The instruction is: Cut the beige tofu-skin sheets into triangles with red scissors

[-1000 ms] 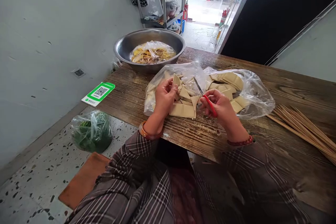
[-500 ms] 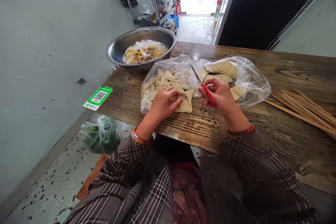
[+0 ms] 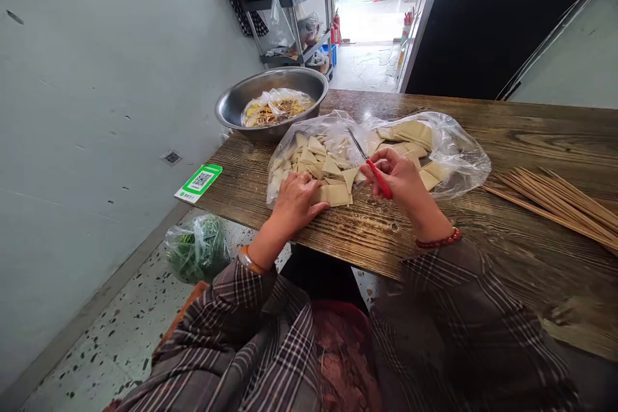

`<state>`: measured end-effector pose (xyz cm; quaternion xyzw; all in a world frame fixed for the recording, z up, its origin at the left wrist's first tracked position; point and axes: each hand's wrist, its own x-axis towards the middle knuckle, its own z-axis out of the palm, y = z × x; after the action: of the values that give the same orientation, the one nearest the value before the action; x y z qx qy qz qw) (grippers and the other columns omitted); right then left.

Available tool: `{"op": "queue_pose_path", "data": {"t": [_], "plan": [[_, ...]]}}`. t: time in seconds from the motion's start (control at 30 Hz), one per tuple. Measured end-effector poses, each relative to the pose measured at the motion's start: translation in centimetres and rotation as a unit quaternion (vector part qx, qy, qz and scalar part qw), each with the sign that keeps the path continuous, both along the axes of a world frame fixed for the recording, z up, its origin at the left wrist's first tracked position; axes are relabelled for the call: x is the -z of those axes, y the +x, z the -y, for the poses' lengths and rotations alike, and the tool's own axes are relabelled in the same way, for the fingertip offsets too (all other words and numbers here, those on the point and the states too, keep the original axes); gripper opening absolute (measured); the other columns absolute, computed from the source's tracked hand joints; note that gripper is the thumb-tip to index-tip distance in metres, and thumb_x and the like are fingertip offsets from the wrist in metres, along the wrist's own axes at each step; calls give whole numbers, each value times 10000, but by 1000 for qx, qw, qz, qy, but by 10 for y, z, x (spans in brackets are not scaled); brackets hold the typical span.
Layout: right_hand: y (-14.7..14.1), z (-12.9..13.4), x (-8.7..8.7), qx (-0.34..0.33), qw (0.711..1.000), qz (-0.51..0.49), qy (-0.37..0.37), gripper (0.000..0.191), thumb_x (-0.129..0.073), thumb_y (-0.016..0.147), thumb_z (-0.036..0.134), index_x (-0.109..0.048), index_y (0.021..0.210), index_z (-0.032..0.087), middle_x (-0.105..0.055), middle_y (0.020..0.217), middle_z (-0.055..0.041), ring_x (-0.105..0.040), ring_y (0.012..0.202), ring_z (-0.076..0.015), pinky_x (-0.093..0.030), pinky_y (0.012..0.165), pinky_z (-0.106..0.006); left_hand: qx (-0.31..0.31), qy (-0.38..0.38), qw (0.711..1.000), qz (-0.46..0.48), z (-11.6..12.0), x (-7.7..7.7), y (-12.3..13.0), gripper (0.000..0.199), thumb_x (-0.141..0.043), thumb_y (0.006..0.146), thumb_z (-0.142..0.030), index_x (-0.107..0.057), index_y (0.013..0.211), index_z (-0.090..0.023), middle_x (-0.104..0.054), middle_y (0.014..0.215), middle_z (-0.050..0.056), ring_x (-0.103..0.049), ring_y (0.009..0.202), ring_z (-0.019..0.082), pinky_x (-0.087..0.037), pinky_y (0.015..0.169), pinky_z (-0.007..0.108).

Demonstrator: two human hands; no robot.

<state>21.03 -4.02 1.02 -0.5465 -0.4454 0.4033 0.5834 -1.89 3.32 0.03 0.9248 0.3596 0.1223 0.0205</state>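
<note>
My right hand (image 3: 396, 177) grips red-handled scissors (image 3: 378, 179), their metal blades pointing up and away to the left. My left hand (image 3: 298, 198) is closed over the left end of a flat beige tofu sheet (image 3: 337, 194) at the table's near side, fingers on top and thumb along the near edge. Just beyond it, many cut tofu pieces (image 3: 309, 156), several of them triangles, lie on a clear plastic bag (image 3: 333, 121). Behind my right hand, larger folded tofu sheets (image 3: 410, 133) rest in the plastic on the right. The scissors are apart from the sheet.
A steel basin (image 3: 232, 106) with bagged food in liquid stands at the table's far left corner. Wooden skewers (image 3: 560, 203) lie on the right of the wooden table (image 3: 531, 135). A green QR card (image 3: 199, 183) sits at the left edge, above bagged greens (image 3: 197, 248) on the floor.
My left hand has drawn back left along the tofu sheet, uncovering more of it. My right hand keeps the scissors in nearly the same place. The view has tilted up slightly.
</note>
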Motion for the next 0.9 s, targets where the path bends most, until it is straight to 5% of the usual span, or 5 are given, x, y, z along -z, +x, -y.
{"op": "queue_pose_path", "data": {"t": [0.1,0.27,0.37,0.6,0.9], "plan": [[1,0,2,4,1000,1,0,597,-870,580,639,-561,858,210,-658,616,33,-529,395,-82,-369,367,-209,-1,-32,999,37,4,0,-2,277,-781,765,-301,-676,974,-153,-645,1007,128,-554,1025,315,-444,926,462],[0,1,1,-2,1000,1,5,604,-867,575,649,-558,861,216,-654,610,39,-523,387,-80,-372,359,-195,10,-200,968,155,6,-2,-9,78,-675,775,-192,-654,849,-178,-631,778,21,-561,756,184,-434,730,306],[-2,2,-1,-24,1000,-3,5,605,-866,575,648,-567,874,215,-646,607,44,-531,397,-82,-371,360,-189,-17,-301,911,280,2,-7,-11,133,-713,742,-265,-660,809,-162,-604,715,-10,-529,686,137,-395,643,244],[-2,4,1,-97,994,38,-11,581,-865,623,580,-651,1008,203,-652,697,20,-559,486,-99,-456,451,-237,-89,-432,699,563,-11,-16,8,400,-861,592,-356,-626,840,-148,-644,760,-22,-559,643,92,-449,591,199],[8,8,-2,-156,980,105,-68,465,-842,663,489,-710,982,178,-663,732,-5,-571,601,-116,-484,534,-259,-49,-435,615,656,-22,-6,28,461,-930,549,-379,-636,828,-160,-668,788,-20,-598,662,89,-493,629,210]]}}
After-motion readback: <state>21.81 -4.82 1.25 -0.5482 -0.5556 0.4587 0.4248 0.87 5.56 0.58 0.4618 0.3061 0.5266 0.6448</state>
